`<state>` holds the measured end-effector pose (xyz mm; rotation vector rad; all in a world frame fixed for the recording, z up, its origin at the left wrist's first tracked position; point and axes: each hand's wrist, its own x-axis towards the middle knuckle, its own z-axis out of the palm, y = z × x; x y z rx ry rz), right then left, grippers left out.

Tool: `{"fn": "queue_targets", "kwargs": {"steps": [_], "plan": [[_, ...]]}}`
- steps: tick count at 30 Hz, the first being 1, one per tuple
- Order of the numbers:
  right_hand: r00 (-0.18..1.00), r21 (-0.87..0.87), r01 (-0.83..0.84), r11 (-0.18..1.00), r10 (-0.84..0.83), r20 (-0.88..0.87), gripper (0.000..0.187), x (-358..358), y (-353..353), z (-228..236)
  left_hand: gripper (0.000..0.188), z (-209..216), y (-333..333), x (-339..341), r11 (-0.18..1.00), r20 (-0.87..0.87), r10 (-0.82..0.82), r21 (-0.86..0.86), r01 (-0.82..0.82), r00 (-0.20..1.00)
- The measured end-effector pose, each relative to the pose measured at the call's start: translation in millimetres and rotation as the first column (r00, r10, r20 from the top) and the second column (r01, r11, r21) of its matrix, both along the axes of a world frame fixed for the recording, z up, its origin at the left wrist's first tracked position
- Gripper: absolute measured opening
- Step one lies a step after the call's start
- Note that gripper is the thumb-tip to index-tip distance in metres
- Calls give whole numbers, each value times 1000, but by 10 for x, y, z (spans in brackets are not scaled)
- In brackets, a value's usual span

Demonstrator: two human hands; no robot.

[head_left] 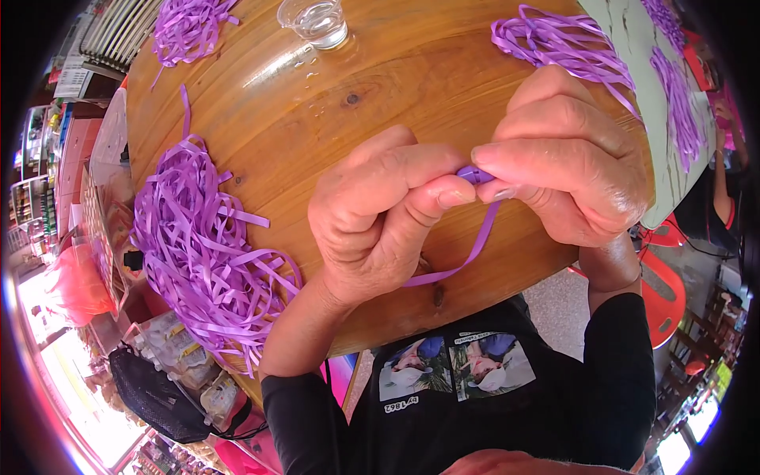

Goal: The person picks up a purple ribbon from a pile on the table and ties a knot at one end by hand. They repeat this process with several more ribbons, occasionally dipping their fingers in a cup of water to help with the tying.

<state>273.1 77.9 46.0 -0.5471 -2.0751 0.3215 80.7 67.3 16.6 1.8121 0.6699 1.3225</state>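
Note:
Between my two hands, above the wooden table, is a narrow purple ribbon (473, 175) with a small rolled or knotted bit at the fingertips. My left hand (388, 206) pinches it from the left between thumb and forefinger. From the right, my right hand (566, 162) pinches the same bit, thumb and forefinger pressed together. The ribbon's tail hangs below the fingers and curves left behind my left hand. A large tangled heap of purple ribbons (202, 245) lies on the table left of my left hand. Beyond my right hand rests another bunch of purple ribbons (558, 43).
The round wooden table (317, 127) carries a clear plastic cup of water (321, 24) at the far side, with drops beside it. More ribbon (190, 28) lies far left. At right are a pale green surface (665, 190) with ribbon bundles and a red stool (661, 297).

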Motion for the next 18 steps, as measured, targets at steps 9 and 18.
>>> {"fn": "queue_targets", "kwargs": {"steps": [9, 18], "plan": [[995, -115, -26, 993, 15, -96, 22, -53, -34, -68, 12, -87, -36, 35, 991, 197, -78, -89, 97, 977], [996, 28, 72, 997, -73, 45, 24, -13, -115, 2, 10, 72, -85, 5, 1000, -73, 19, -4, -19, 997]]}}
